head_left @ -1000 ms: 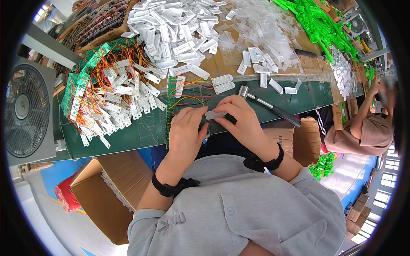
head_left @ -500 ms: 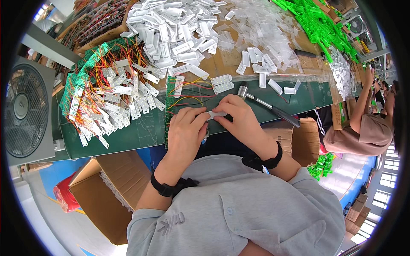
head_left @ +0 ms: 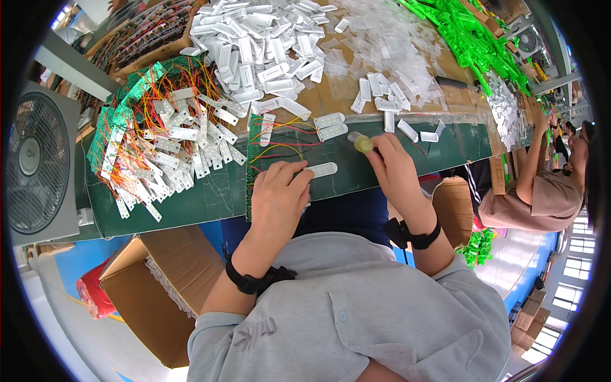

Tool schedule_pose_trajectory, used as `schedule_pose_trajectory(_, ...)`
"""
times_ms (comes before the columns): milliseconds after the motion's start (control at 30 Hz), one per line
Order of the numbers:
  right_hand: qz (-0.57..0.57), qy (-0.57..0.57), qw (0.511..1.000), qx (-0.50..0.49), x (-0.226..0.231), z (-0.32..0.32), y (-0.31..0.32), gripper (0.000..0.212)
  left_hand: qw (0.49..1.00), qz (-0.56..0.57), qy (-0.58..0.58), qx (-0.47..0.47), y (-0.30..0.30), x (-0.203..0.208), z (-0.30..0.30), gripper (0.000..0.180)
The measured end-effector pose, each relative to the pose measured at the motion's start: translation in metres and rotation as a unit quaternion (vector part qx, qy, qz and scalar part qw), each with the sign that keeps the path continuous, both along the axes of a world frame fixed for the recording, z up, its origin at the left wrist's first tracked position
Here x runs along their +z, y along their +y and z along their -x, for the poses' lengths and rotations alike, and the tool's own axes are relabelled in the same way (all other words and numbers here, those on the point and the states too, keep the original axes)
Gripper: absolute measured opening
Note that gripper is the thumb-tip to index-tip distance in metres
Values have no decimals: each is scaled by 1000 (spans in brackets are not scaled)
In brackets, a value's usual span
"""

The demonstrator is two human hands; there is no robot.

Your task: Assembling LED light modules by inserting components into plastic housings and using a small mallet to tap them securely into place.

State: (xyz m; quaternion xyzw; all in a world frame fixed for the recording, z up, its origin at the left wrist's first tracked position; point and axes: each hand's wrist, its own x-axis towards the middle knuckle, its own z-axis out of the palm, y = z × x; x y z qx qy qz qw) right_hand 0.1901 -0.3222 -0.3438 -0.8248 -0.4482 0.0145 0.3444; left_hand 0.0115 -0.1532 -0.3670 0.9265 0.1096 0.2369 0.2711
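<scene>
My left hand is closed at the table's front edge, its fingertips pressing the end of a small white rounded plastic housing. The housing lies flat on the green mat. Above and to the right of it, my right hand is closed on a hammer. The hammer's head, with a yellowish face, is raised and smeared by motion; its handle is mostly hidden by the hand. Beyond the housing lie two joined white LED boards with red and yellow wires, and a single white strip beside them.
At left lie a heap of wired white boards and a fan. White housings, clear plastic pieces and green strips pile up at the back. Cardboard boxes stand below the edge. A co-worker sits at right.
My right hand has left the white housing, moved right and picked the hammer up off the mat. My left hand stays at the housing, which now shows more fully.
</scene>
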Motion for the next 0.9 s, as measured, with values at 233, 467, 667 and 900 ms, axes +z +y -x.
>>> schedule_pose_trajectory(233,15,-32,998,43,-6,38,4,13,1000,-26,-3,4,-3,0,-1,27)
schedule_pose_trajectory(467,-88,-48,995,15,27,54,4,24,1000,-24,-8,11,-3,-2,0,26)
schedule_pose_trajectory(667,12,-39,999,26,-2,55,7,28,998,51,-15,25,-3,-7,1,53)
schedule_pose_trajectory(900,8,-73,995,61,-18,63,28,30,998,51,-43,24,-1,-3,0,57)
